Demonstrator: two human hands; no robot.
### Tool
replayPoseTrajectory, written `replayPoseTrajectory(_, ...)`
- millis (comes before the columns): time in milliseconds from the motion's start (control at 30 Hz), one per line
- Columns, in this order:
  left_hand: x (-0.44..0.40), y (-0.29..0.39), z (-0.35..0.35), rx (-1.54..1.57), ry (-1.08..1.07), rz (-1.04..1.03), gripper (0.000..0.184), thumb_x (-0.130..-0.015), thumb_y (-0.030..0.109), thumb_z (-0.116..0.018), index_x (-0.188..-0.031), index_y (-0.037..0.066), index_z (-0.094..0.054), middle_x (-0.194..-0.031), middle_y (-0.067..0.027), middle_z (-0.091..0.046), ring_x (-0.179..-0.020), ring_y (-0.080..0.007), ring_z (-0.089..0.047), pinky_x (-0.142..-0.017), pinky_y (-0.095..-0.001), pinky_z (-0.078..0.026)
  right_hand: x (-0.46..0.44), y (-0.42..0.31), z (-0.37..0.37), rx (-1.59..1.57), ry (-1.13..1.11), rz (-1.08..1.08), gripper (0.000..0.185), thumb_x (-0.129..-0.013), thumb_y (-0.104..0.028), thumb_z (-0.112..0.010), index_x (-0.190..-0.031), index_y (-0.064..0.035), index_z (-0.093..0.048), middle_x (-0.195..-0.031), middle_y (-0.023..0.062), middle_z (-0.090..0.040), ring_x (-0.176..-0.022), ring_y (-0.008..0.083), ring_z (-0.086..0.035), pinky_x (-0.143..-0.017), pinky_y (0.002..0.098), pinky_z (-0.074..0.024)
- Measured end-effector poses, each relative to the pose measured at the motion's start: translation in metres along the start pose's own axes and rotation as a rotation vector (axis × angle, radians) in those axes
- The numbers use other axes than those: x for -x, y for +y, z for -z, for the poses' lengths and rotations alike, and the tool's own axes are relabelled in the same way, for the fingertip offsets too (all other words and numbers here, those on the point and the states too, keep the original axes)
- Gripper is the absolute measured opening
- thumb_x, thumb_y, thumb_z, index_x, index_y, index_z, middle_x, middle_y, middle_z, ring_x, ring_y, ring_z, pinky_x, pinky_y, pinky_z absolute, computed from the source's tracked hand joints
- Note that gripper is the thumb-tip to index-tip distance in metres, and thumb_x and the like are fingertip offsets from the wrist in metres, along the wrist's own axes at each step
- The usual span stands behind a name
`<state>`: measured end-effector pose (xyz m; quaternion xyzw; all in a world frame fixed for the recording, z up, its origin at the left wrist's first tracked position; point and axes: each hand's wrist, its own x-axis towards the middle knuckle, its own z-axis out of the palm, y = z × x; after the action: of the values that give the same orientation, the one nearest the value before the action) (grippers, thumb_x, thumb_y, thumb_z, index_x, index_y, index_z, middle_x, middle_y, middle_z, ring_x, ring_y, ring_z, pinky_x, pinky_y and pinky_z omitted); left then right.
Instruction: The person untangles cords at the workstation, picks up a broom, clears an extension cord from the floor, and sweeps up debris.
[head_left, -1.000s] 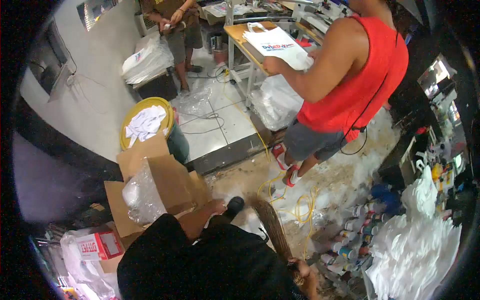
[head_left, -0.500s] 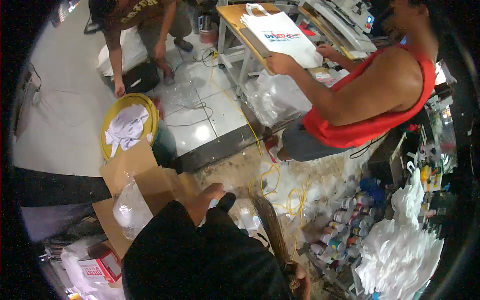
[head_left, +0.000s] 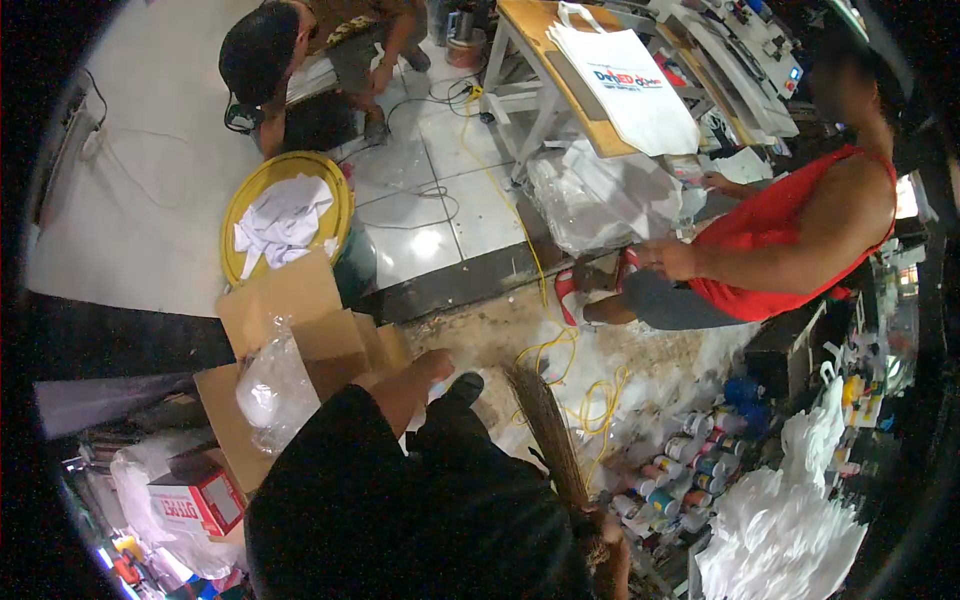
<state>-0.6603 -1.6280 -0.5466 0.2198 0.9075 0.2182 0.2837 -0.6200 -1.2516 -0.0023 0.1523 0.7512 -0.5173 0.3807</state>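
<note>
My right hand (head_left: 612,553), low in the view, is wrapped round a stick broom (head_left: 550,425). The broom's bristles point up and away from me over the stained floor. My left hand (head_left: 428,371) is closed in front of my dark clothing, above my foot. A small pale patch shows beside its fingers, too unclear to name. Nearest to that hand is an open cardboard box (head_left: 330,335) with clear plastic wrap (head_left: 277,395) in it.
A yellow-rimmed bin (head_left: 232,235) holds white cloth. One person crouches behind it; another in a red top (head_left: 800,240) stands by a wooden table (head_left: 520,25) with a white tote bag (head_left: 620,85). A yellow cord (head_left: 590,410), several paint jars (head_left: 690,470) and white bags (head_left: 785,530) lie right.
The person in red has let go of the tote bag and lowered their hands. The crouching person has bent lower behind the bin. My view has shifted slightly; the broom stays in my right hand.
</note>
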Motion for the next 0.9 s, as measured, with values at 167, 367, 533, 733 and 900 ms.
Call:
replayPoseTrajectory(167, 0.057, 0.070, 0.072, 0.129, 0.148, 0.377, 0.021, -0.076, 0.013, -0.051, -0.085, 0.004, -0.068, -0.082, -0.0144, -0.064, -0.085, -0.0298, -0.061, -0.069, -0.0423, -0.050, -0.004, 0.010, 0.003, -0.098, 0.035, -0.041, 0.026, -0.084, -0.016, -0.050, -0.106, -0.0035, -0.058, -0.089, 0.0035, -0.060, -0.075, 0.0145, -0.056, -0.068, 0.0260, -0.0450)
replayPoseTrajectory(367, 0.049, 0.068, 0.039, 0.333, -0.083, 0.429, 0.026, -0.075, 0.017, -0.051, -0.088, 0.001, -0.066, -0.089, -0.0190, -0.064, -0.079, -0.0313, -0.064, -0.067, -0.0425, -0.050, 0.022, -0.009, -0.011, -0.132, 0.098, -0.057, 0.024, -0.084, -0.016, -0.052, -0.104, -0.0043, -0.059, -0.086, 0.0022, -0.060, -0.071, 0.0137, -0.056, -0.065, 0.0261, -0.0448)
replayPoseTrajectory(533, 0.077, 0.135, 0.119, 0.674, 0.128, 0.737, 0.031, -0.074, 0.020, -0.053, -0.098, 0.001, -0.061, -0.096, -0.0191, -0.063, -0.081, -0.0322, -0.064, -0.068, -0.0421, -0.050, 0.002, 0.079, 0.030, -0.339, 0.028, -0.157, 0.025, -0.081, -0.023, -0.058, -0.098, -0.0046, -0.060, -0.076, 0.0006, -0.060, -0.061, 0.0128, -0.054, -0.057, 0.0260, -0.0434)
replayPoseTrajectory(733, 0.032, 0.102, 0.000, 0.329, 0.237, 0.492, 0.033, -0.075, 0.025, -0.057, -0.097, 0.000, -0.059, -0.101, -0.0218, -0.061, -0.090, -0.0343, -0.062, -0.077, -0.0420, -0.049, -0.018, 0.217, 0.079, -0.352, -0.061, -0.446, 0.033, -0.078, -0.030, -0.060, -0.096, -0.0024, -0.060, -0.071, 0.0026, -0.060, -0.060, 0.0166, -0.056, -0.060, 0.0258, -0.0454)
replayPoseTrajectory(900, 0.077, 0.224, 0.059, 0.567, 0.198, 0.735, 0.037, -0.075, 0.025, -0.058, -0.103, 0.001, -0.059, -0.102, -0.0214, -0.061, -0.096, -0.0354, -0.059, -0.080, -0.0415, -0.048, 0.009, 0.320, 0.117, -0.051, -0.172, 0.500, 0.028, -0.086, -0.024, -0.051, -0.102, -0.0018, -0.059, -0.088, 0.0034, -0.060, -0.075, 0.0187, -0.057, -0.073, 0.0310, -0.0460)
